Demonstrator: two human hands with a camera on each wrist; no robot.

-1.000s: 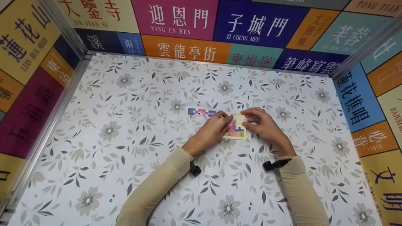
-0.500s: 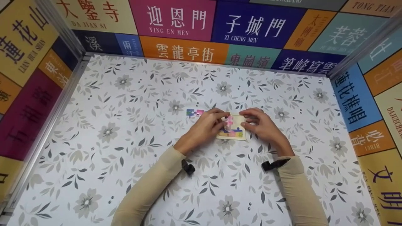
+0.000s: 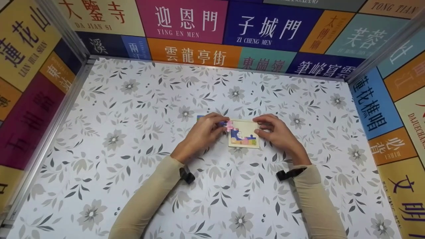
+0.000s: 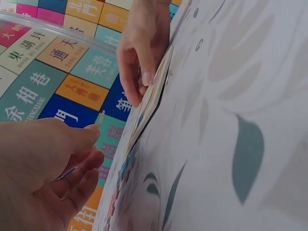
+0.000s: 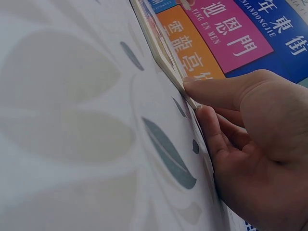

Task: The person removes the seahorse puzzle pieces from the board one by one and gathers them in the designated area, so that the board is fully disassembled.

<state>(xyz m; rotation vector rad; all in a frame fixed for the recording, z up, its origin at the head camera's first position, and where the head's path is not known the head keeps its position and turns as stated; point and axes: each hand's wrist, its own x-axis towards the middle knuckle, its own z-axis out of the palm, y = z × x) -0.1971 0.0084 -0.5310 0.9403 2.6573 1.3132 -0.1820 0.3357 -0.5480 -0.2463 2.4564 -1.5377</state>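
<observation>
A small square jigsaw puzzle tray (image 3: 244,147) with a pale rim lies on the table. Coloured pieces fill its lower and left part, and its bare base shows at the upper right. My left hand (image 3: 203,129) pinches a pink puzzle piece (image 3: 229,125) above the tray's upper left edge; in the left wrist view that piece shows only as a thin edge (image 4: 101,118). With thumb and fingers, my right hand (image 3: 276,131) holds the tray's right edge, as the right wrist view also shows. Other loose puzzle pieces (image 4: 126,171) lie beyond the tray, mostly hidden behind my left hand in the head view.
White table covering (image 3: 132,149) with grey flowers and leaves spreads around the tray. Panels (image 3: 196,51) with large printed characters wall the table at the back and both sides. Each wrist wears a black band (image 3: 290,174).
My left hand has moved left from over the tray to its left edge, lifting the pink piece out and uncovering the tray's left part. My right hand keeps its place on the right edge.
</observation>
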